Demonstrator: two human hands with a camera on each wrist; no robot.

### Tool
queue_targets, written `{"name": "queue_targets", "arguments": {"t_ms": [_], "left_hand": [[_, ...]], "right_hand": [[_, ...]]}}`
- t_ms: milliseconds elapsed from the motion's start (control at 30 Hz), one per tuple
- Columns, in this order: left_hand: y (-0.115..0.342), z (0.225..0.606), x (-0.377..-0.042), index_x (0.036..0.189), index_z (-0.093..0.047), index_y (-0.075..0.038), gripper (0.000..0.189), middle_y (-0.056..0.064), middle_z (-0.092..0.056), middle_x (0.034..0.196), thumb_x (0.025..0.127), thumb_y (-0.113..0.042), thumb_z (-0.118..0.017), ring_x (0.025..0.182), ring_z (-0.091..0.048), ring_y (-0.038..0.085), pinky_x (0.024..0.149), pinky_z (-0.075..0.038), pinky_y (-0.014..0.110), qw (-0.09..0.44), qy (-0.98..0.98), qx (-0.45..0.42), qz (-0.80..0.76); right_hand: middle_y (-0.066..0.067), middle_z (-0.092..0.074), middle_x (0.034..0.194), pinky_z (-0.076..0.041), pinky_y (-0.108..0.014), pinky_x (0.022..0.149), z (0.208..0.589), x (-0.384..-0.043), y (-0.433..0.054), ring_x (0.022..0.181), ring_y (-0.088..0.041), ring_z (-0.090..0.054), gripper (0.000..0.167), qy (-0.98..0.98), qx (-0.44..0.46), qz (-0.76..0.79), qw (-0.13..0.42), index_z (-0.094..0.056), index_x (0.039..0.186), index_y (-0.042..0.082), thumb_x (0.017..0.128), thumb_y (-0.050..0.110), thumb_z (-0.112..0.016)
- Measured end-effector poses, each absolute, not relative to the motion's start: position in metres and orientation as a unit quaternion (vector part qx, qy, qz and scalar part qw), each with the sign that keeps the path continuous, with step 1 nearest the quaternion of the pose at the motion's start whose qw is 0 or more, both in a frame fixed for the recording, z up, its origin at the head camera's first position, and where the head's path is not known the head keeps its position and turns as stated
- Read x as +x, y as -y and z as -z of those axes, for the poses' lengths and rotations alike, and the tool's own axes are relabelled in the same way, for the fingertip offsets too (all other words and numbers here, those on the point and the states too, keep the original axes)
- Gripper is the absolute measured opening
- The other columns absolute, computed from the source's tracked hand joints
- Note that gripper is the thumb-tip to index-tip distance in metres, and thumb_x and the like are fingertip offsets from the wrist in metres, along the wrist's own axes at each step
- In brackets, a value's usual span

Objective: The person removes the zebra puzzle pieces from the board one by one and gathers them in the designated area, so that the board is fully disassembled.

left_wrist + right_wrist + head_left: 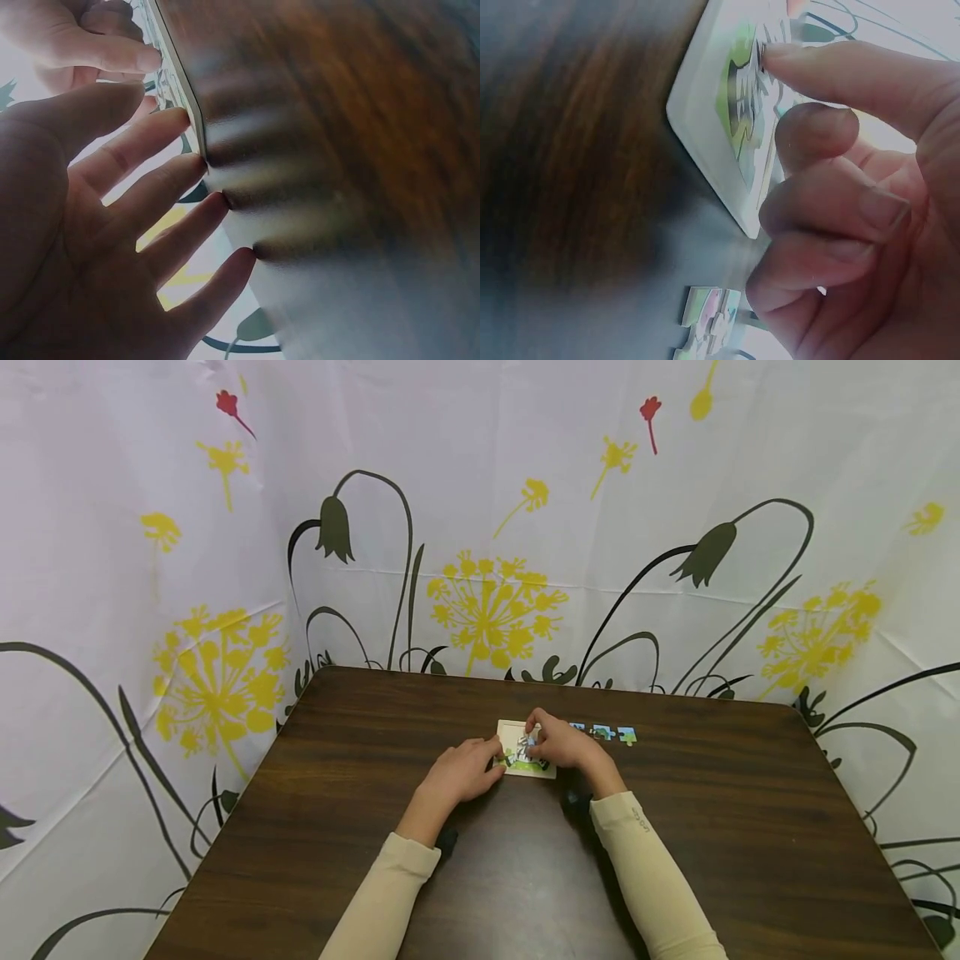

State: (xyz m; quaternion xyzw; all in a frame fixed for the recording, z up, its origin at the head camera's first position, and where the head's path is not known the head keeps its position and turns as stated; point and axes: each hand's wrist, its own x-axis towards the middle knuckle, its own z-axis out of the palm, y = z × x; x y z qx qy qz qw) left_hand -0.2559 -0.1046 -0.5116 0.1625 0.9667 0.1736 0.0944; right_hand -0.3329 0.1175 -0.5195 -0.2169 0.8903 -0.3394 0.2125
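Note:
A small wooden jigsaw board (506, 727) with a pale frame lies on the table, its picture partly filled with green, white and blue pieces. My left hand (465, 768) is at its left side. In the left wrist view the left fingers are spread and nearly straight, with some fingertips (178, 118) touching the board's edge. Over the board is my right hand (566, 743), its thumb (802, 64) pressing on the puzzle picture (742, 97). The other right fingers are bent; whether a piece is pinched is hidden.
Several loose puzzle pieces (602, 732) lie in a row to the right of the board, one partly behind the right hand. The dark wooden table (712, 827) extends on all sides. A flower-printed curtain (480, 510) hangs behind it.

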Motion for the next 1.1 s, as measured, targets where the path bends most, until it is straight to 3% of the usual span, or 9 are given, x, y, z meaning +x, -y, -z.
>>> {"name": "queue_targets", "arguments": {"t_ms": [233,467,700,867,1100], "left_hand": [[0.104,0.514,-0.257,0.123,-0.067,-0.022,0.020,0.009,-0.065,0.149,0.111,-0.036,-0.062,0.135,-0.063,0.030,0.109,-0.050,0.060,0.096,-0.967,0.162,-0.172],[0.104,0.514,-0.257,0.124,-0.067,-0.022,0.020,0.008,-0.070,0.138,0.111,-0.036,-0.062,0.131,-0.065,0.029,0.106,-0.052,0.058,0.095,-0.968,0.163,-0.167],[0.104,0.513,-0.257,0.126,-0.067,-0.022,0.020,0.008,-0.068,0.142,0.111,-0.034,-0.062,0.127,-0.067,0.030,0.102,-0.054,0.057,0.096,-0.967,0.160,-0.171],[0.105,0.514,-0.257,0.123,-0.067,-0.022,0.018,0.008,-0.071,0.133,0.110,-0.033,-0.064,0.121,-0.069,0.029,0.096,-0.056,0.056,0.088,-0.968,0.163,-0.170],[0.105,0.516,-0.257,0.122,-0.067,-0.019,0.016,0.007,-0.073,0.127,0.107,-0.023,-0.069,0.121,-0.069,0.029,0.098,-0.056,0.058,0.063,-0.968,0.183,-0.161]], "right_hand": [[-0.003,-0.062,0.079,-0.042,-0.032,0.058,0.517,-0.325,-0.116,0.061,-0.018,-0.054,0.030,-0.921,-0.188,0.292,0.175,-0.057,0.124,0.017,0.102,0.023,-0.076],[-0.004,-0.067,0.093,-0.045,-0.035,0.058,0.510,-0.318,-0.114,0.068,-0.021,-0.060,0.016,-0.940,-0.174,0.270,0.113,-0.070,0.119,0.022,0.105,0.030,-0.070],[0.000,-0.074,0.116,-0.049,-0.037,0.068,0.505,-0.315,-0.112,0.089,-0.018,-0.066,0.008,-0.945,-0.177,0.264,0.074,-0.076,0.109,0.026,0.104,0.031,-0.071],[-0.001,-0.077,0.114,-0.050,-0.036,0.067,0.504,-0.314,-0.113,0.083,-0.018,-0.066,0.008,-0.940,-0.189,0.272,0.076,-0.075,0.109,0.025,0.103,0.021,-0.072],[-0.001,-0.076,0.111,-0.047,-0.034,0.065,0.505,-0.315,-0.115,0.079,-0.017,-0.062,0.011,-0.933,-0.199,0.292,0.072,-0.075,0.110,0.023,0.103,0.016,-0.070]]}}
